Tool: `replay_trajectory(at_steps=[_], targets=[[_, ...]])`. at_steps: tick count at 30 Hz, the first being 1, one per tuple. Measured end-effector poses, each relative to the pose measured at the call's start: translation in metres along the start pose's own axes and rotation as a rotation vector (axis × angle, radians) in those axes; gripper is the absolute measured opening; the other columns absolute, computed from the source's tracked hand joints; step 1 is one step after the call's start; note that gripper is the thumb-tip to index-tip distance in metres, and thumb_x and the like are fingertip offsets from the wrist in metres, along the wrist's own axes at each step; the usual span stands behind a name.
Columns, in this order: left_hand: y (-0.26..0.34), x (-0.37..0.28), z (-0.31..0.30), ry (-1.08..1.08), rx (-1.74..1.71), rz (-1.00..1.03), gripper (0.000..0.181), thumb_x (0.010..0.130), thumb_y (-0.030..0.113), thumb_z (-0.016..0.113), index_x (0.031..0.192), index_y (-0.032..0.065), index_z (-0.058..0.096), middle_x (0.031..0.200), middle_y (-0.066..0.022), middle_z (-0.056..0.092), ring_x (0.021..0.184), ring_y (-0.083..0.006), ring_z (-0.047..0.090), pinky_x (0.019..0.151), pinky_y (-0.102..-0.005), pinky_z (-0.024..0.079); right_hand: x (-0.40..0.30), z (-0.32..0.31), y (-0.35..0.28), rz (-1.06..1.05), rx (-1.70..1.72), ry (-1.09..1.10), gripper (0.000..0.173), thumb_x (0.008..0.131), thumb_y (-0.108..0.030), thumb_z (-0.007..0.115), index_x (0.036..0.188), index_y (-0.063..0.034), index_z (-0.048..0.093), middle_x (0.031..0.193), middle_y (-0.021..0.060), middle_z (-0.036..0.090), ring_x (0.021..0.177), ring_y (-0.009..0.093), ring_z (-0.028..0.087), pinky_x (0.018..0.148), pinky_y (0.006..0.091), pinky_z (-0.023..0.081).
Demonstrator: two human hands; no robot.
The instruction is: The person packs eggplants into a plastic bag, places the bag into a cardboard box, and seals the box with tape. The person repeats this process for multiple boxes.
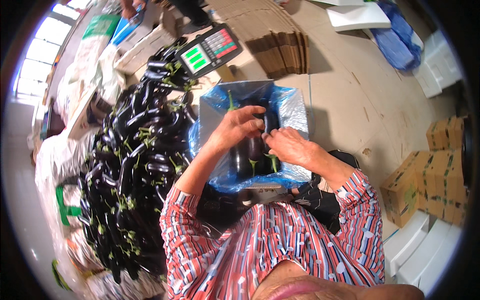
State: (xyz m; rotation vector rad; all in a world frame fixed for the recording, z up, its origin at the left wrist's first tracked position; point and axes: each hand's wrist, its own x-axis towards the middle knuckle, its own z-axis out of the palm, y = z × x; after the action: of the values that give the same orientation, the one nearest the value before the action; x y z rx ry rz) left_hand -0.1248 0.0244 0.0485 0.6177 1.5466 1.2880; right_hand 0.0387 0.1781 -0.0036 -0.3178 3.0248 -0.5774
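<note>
In front of me an open box (296,112), lined with blue plastic film, holds several dark eggplants (240,159) lying lengthwise, some with green stems towards me. My left hand (242,123) is over the box, its fingers bent above the eggplants; whether it grips one is unclear. Just right of it, my right hand (287,144) rests over the eggplants with curled fingers, and its hold is hidden too. One green stem (230,99) sticks up beyond my left hand. The two hands are close together.
A large heap of eggplants (150,123) spreads along the left. A scale's keypad and display (210,50) stand beyond the box, near flattened cardboard (277,48). Taped cartons (412,183) and white foam boxes (408,240) are at right. Another person's hand (129,11) touches a blue container at top left.
</note>
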Motion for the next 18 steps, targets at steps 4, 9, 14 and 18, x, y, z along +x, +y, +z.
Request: replay_trajectory(at_steps=[4,9,14,18], targets=[[-0.025,-0.01,-0.031,0.212,-0.096,0.032,0.046,0.097,0.027,0.068,0.135,0.0032,0.059,0.1,-0.0061,0.072,0.085,-0.0121,0.067,0.081,-0.0268,0.054,0.01,-0.013,0.001,0.081,0.064,-0.131,0.037,0.087,-0.021,0.073,0.114,-0.0025,0.057,0.099,0.017,0.065,0.096,0.037,0.066,0.084,0.0485,0.052],[-0.031,-0.008,-0.053,0.482,-0.179,0.103,0.068,0.094,0.022,0.068,0.151,-0.0003,0.037,0.1,-0.0132,0.071,0.082,-0.0153,0.066,0.077,-0.032,0.055,0.018,-0.017,0.009,0.152,0.045,-0.204,0.035,0.086,-0.023,0.074,0.11,-0.0028,0.057,0.097,0.0187,0.067,0.094,0.04,0.067,0.082,0.0496,0.054],[-0.044,0.003,-0.118,0.732,-0.341,0.233,0.092,0.091,0.009,0.066,0.16,0.0037,0.006,0.104,-0.0208,0.069,0.076,-0.0182,0.067,0.064,-0.026,0.055,0.018,-0.017,0.013,0.183,0.042,-0.275,0.04,0.09,-0.022,0.069,0.123,-0.0037,0.054,0.103,0.0201,0.065,0.099,0.042,0.062,0.084,0.051,0.05],[-0.072,0.013,-0.149,0.849,-0.331,0.094,0.094,0.09,0.008,0.066,0.16,0.0057,0.003,0.102,-0.0201,0.069,0.076,-0.0207,0.071,0.06,-0.0268,0.056,0.018,-0.009,0.024,0.162,0.027,-0.26,0.044,0.09,-0.024,0.067,0.127,-0.0031,0.055,0.107,0.0201,0.065,0.105,0.041,0.061,0.088,0.0511,0.049]])
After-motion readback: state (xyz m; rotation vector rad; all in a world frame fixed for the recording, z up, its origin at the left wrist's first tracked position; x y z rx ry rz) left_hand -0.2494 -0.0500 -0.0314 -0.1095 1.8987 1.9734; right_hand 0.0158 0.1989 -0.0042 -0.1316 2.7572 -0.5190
